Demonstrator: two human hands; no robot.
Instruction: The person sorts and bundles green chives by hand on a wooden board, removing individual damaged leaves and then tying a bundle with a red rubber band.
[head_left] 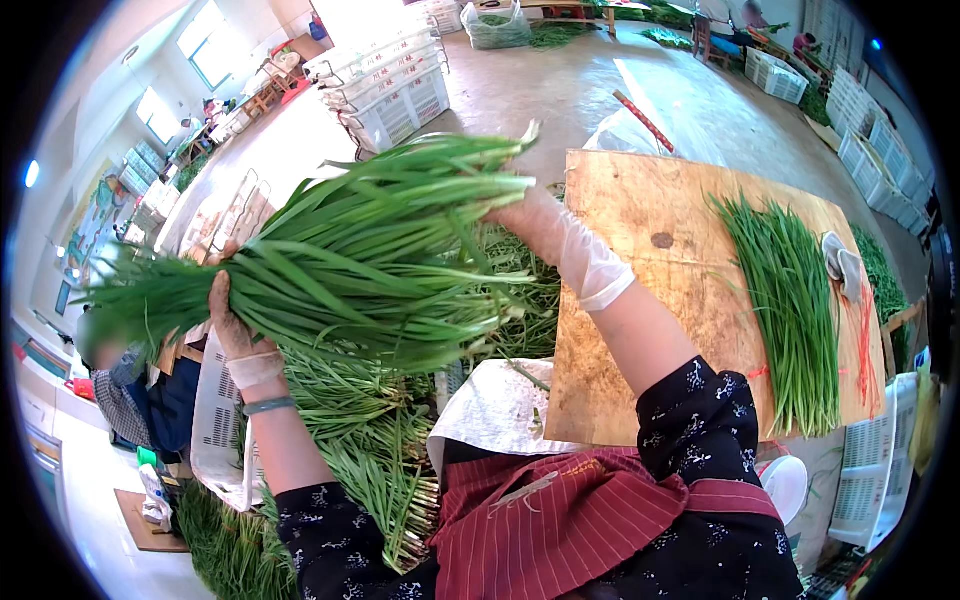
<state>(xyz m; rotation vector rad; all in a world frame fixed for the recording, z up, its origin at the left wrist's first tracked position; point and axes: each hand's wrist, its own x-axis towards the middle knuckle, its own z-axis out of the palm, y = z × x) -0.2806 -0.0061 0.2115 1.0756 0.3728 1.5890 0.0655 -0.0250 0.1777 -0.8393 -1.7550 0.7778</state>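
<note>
A big bundle of long green chive-like leaves [340,265] is lifted in front of me, lying roughly level. My left hand [228,318], in a thin glove with a band at the wrist, grips its leafy left part from below. My right hand [548,228], in a translucent glove, holds the bundle's right end near the pale stem tips. Under the bundle lies a heap of more greens [375,450]. To the right, a neat row of sorted greens [790,300] rests on a wooden board [640,290].
White plastic crates [395,90] stand stacked beyond the bundle, more crates [880,160] along the right wall. A person in dark clothes [140,395] sits at the left. Red ties [865,340] and a cloth lie at the board's right edge. A white crate [215,420] sits by my left elbow.
</note>
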